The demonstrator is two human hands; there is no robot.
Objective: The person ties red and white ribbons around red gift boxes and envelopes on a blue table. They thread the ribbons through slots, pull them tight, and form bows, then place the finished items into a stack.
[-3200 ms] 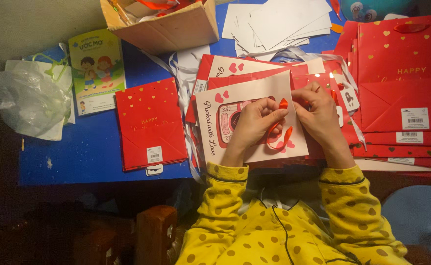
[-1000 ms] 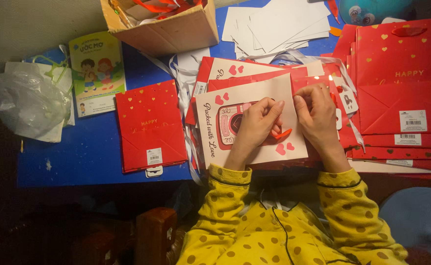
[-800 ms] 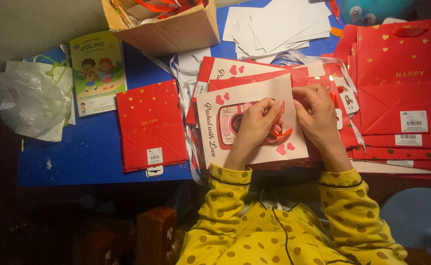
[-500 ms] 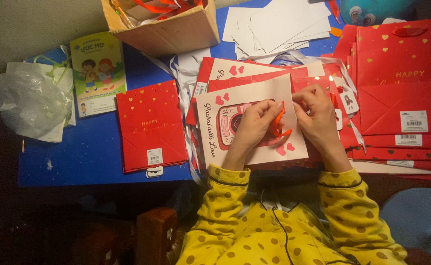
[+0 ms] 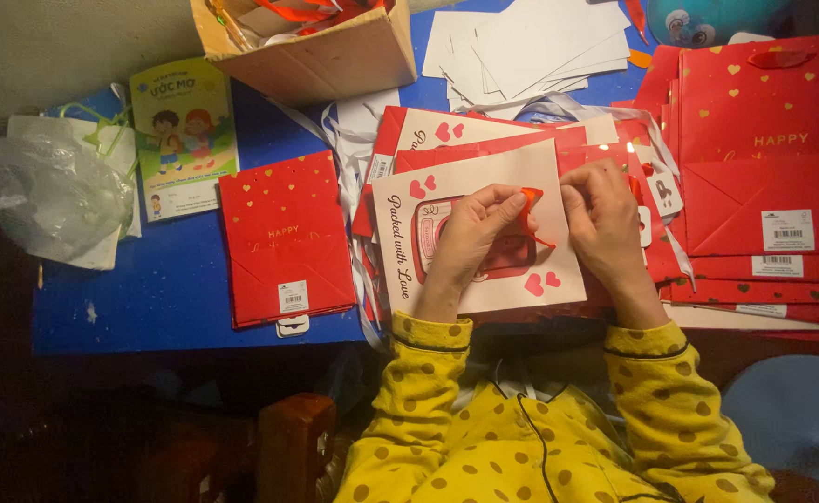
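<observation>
Over the cream bag (image 5: 512,168), left hand (image 5: 473,233) pinches red ribbon (image 5: 529,200).

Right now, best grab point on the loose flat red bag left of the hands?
Probably take the flat red bag by its left long edge, coming in from the left over bare blue table. It lies flat and closed, so only edges offer purchase. Its right edge meets white ribbons and the cream bag that the left hand and right hand work on.
</observation>
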